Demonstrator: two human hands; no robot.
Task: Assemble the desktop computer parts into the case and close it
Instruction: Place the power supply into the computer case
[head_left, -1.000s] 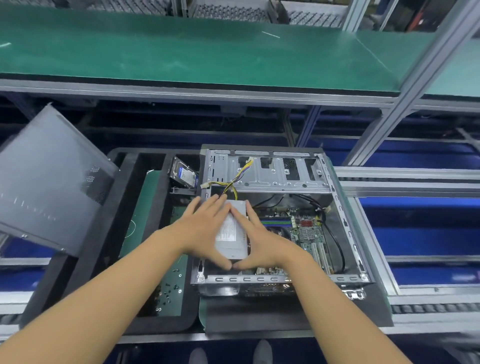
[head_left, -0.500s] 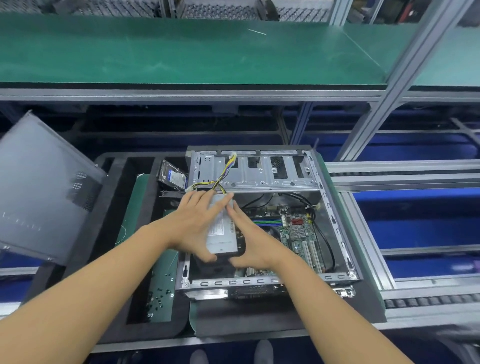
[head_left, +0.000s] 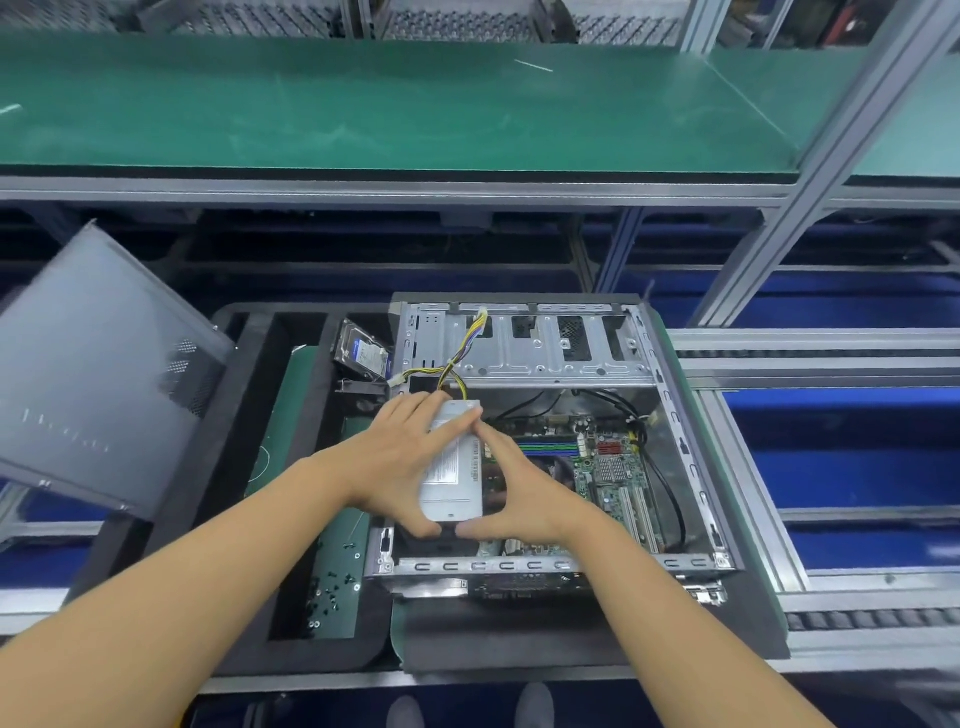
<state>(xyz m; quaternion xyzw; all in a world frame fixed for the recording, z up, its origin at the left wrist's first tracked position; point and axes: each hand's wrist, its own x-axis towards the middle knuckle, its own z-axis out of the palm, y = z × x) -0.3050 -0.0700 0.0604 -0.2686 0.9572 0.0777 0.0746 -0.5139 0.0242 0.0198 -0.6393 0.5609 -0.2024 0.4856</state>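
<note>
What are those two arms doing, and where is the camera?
The camera sits on a person's head and looks down, so those are that person's own arms. The left hand and right hand hold a silver power box with coloured wires over an open computer case. Inside it is a green circuit board. Beside the case lie a hard drive and small screws. The grey side panel stands tilted on the left.

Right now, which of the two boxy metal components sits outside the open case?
The blue-labelled hard drive, in the black foam tray beside the steel case; left hand and right hand hold the silver power supply within its frame.
</note>
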